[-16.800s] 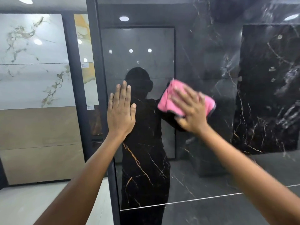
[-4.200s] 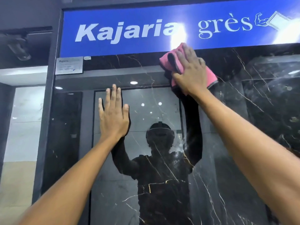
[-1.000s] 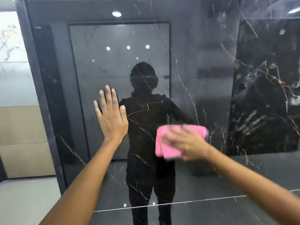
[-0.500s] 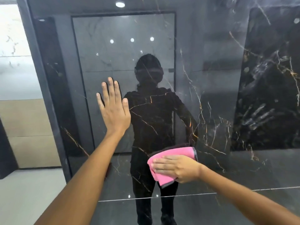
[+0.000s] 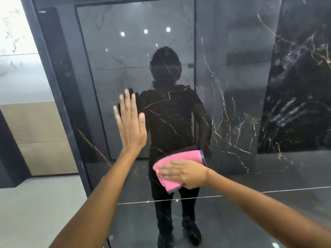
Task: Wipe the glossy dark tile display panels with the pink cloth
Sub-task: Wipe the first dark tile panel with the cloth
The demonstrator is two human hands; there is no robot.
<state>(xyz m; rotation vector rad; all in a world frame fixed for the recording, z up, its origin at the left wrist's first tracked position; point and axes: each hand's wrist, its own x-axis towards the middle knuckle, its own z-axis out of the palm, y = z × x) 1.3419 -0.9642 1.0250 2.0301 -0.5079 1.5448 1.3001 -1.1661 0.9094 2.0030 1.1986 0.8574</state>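
Observation:
The glossy dark tile panel (image 5: 232, 83) with thin gold veins fills most of the head view and mirrors a dark figure. My left hand (image 5: 130, 126) lies flat on the panel at mid height, fingers straight and pointing up. Lower and to the right, my right hand (image 5: 186, 174) presses the pink cloth (image 5: 180, 155) against the panel with flat fingers pointing left. The cloth's lower part is covered by that hand. A thin pale joint line (image 5: 250, 193) crosses the panel just below the cloth.
A dark metal frame post (image 5: 53, 86) bounds the panel on the left. Beyond it stand white marble and beige tile displays (image 5: 35, 136) over a pale grey floor (image 5: 35, 208). The dark panel continues below the joint line.
Over the last second my right hand slid the cloth downward on the panel, then a little to the left. My left hand stayed flat in the same spot.

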